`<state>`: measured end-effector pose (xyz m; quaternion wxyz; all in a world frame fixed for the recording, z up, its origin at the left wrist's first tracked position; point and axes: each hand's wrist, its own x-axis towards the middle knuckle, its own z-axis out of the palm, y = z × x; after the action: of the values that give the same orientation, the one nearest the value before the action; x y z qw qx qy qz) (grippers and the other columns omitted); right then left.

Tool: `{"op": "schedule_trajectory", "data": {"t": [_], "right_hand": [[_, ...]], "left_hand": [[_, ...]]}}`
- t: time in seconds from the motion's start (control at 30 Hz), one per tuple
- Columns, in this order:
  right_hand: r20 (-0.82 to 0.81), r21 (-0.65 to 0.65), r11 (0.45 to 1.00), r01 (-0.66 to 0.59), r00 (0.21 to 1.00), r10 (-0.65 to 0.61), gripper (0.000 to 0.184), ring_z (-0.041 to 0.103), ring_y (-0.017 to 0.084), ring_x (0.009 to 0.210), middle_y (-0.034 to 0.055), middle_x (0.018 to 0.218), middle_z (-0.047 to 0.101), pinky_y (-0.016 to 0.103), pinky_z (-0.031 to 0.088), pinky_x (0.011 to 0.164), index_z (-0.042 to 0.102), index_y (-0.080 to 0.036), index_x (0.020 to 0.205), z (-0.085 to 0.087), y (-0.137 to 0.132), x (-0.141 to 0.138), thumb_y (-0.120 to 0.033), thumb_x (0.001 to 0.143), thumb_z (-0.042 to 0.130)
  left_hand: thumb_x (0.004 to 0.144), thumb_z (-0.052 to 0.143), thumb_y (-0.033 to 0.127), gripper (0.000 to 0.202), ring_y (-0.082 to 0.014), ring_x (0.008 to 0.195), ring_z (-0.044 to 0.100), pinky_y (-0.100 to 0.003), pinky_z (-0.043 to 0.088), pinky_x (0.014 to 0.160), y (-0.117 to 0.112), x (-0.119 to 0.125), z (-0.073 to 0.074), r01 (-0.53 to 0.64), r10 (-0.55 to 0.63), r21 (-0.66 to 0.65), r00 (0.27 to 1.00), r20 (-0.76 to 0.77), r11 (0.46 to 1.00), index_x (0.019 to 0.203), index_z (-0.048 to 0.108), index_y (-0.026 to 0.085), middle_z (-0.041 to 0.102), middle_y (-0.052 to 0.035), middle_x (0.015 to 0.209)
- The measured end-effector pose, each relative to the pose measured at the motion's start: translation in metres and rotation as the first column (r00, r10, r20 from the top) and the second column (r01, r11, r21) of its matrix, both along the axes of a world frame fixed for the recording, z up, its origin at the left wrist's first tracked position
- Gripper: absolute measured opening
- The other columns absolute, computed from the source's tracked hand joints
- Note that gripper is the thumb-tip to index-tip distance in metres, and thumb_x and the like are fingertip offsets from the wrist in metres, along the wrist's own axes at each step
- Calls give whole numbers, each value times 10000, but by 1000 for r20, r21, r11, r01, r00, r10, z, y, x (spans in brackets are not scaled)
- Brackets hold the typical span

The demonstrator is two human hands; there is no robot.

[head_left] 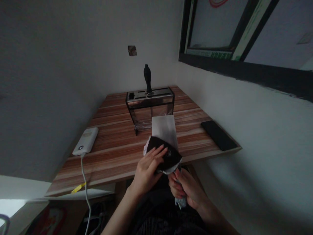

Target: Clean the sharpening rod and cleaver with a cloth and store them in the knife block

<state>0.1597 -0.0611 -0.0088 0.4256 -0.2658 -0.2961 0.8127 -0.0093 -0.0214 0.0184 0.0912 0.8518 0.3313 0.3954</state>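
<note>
My right hand (184,187) is closed around the handle of a cleaver (165,127), near the table's front edge. Its broad, pale grey blade points away from me. A black cloth (168,155) with white edges and a small round mark lies across the lower blade. My left hand (149,164) grips this cloth against the blade, fingers on top; its thumb is mostly hidden. Beyond the blade stands a knife holder (150,98) with a metal top and clear sides. One black handle (147,78) sticks up out of it.
On the wood-grain table (114,114), a white power bank (86,141) lies at the left, its white cable (84,173) hanging over the front edge past a yellow tag (78,188). A black phone (221,135) lies at the right edge. Walls stand close on both sides.
</note>
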Motion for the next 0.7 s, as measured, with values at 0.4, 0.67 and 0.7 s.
{"op": "schedule_trajectory", "data": {"t": [0.4,0.67,0.7], "right_hand": [[-77,-116,989,-91,994,82,557,173,-3,336,-134,426,328,146,142,337,346,-211,652,2,8,4,-579,598,761],[-63,-114,985,-128,991,121,570,171,-8,333,-138,411,340,150,133,332,372,-205,677,0,16,13,-539,538,813],[-53,-126,983,-131,991,126,572,171,-9,333,-137,409,340,151,131,331,373,-205,677,0,16,14,-545,538,810]], "left_hand": [[869,487,233,566,-247,1274,445,-400,378,1028,4,-15,19,235,-183,21,810,-557,972,1417,352,189,433,-92,1444],[853,423,121,626,-200,1407,235,-411,298,1130,14,-13,13,348,-271,12,750,-603,938,1452,244,121,354,-93,1490],[852,414,106,617,-194,1406,239,-403,312,1125,14,-13,13,349,-266,17,746,-611,937,1448,253,121,358,-89,1489]]}}
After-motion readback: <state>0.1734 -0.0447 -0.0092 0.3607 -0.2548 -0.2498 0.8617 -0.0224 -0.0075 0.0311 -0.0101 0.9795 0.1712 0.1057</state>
